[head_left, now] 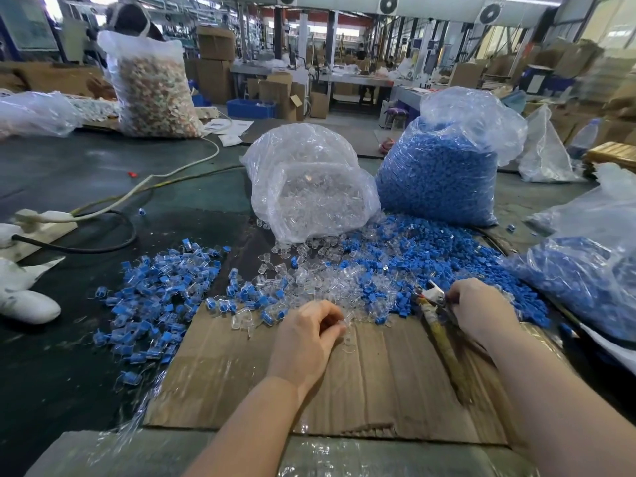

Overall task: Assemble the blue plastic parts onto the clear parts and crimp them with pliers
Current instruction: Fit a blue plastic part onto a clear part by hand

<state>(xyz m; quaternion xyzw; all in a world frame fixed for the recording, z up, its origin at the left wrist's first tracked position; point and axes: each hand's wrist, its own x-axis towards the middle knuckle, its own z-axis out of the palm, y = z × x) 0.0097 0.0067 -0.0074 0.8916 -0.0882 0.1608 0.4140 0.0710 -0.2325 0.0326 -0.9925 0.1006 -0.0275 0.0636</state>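
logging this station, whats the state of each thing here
left hand: fingers curled, pinching a clear part
right hand: gripping the pliers
clear-parts bag: open, spilling
blue-parts bag: upright, full
assembled pieces: piled at left
cardboard: flat under both hands

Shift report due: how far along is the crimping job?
Done: a pile of joined pieces on the left. In hand: left hand pinches a clear part; right hand holds pliers. Left: two big bags, clear and blue, mostly full.
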